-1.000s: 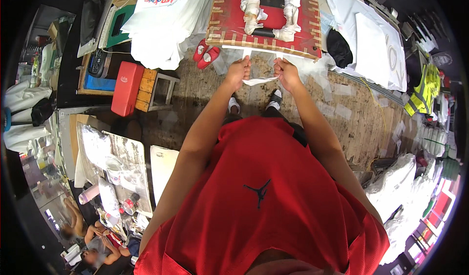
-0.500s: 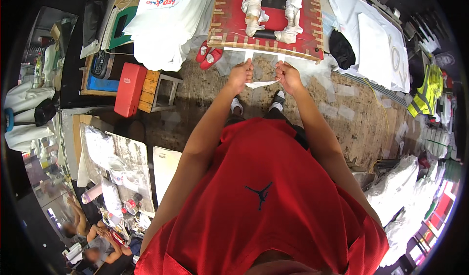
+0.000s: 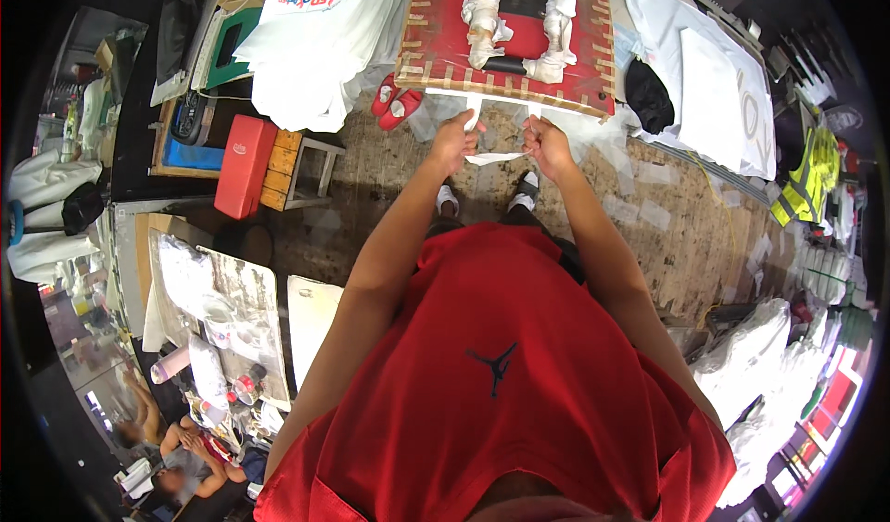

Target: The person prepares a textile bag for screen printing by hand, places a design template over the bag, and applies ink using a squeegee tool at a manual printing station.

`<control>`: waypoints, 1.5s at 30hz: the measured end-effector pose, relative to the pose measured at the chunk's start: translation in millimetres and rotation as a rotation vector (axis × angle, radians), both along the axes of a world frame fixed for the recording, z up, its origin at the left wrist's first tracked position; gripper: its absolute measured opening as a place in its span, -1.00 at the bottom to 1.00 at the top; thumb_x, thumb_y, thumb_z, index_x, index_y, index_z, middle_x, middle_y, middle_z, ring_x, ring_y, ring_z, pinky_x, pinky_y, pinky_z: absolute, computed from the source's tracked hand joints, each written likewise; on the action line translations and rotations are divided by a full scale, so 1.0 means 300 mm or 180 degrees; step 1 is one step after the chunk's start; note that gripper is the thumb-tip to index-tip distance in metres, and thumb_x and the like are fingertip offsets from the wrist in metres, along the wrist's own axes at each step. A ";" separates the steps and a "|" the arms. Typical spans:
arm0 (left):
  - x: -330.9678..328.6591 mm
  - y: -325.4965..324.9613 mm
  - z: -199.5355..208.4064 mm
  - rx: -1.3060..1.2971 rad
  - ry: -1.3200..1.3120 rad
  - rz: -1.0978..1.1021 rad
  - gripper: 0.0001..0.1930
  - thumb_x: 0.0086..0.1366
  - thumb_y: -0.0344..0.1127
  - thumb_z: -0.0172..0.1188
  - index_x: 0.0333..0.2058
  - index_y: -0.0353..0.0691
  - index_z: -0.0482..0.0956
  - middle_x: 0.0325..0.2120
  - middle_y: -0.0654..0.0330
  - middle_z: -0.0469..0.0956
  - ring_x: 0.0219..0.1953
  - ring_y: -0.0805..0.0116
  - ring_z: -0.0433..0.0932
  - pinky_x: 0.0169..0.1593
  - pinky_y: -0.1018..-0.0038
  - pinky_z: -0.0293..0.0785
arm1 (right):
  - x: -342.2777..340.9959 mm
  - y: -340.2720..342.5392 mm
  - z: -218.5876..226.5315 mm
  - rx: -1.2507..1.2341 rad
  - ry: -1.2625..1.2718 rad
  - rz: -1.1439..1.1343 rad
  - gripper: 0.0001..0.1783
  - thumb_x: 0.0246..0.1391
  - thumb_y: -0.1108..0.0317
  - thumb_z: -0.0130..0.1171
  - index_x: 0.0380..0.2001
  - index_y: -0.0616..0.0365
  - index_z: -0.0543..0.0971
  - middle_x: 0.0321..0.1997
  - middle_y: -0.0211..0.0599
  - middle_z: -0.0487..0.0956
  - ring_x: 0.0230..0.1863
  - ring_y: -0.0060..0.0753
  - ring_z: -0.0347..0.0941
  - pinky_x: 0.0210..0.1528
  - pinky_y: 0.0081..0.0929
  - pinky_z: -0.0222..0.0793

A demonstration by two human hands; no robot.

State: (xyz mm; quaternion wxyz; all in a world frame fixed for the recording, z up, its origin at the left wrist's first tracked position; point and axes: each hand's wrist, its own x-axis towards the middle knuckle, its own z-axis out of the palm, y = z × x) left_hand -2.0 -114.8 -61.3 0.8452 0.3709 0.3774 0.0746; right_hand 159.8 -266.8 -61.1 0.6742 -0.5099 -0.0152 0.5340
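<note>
In front of me, my left hand [image 3: 451,143] has its fingers curled at a strip of white cloth [image 3: 474,112]. My right hand [image 3: 549,147] pinches a matching strip beside it. Both strips run up to the near edge of a red screen-printing frame [image 3: 519,97], and a thin white band sags between my hands. How far the cloth extends under the frame is hidden. On the frame lies a handled tool [image 3: 482,17] wrapped in pale tape, its far end cut off by the picture's edge.
White printed bags or shirts [image 3: 306,49] are piled left of the frame, above red shoes [image 3: 399,105]. A red box [image 3: 246,165] sits by a wooden stool [image 3: 283,174]. White cloth and a black cloth [image 3: 649,94] lie at right. Two people are at lower left.
The fingers of my left hand have loosened a little and spread toward the strip. My right hand keeps its pinch in nearly the same place.
</note>
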 end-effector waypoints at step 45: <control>0.101 0.017 -0.026 0.1131 0.1559 -0.0482 -0.16 0.38 0.40 -0.17 -0.61 -0.39 0.54 -0.68 0.11 0.52 -0.73 0.29 0.35 -0.62 0.38 0.32 | 0.002 0.059 0.002 -0.1074 -0.0949 0.0032 -0.45 0.36 -0.12 -0.13 -0.43 0.16 0.47 -0.66 -0.40 0.35 -0.70 -0.46 0.22 -0.60 -0.45 0.29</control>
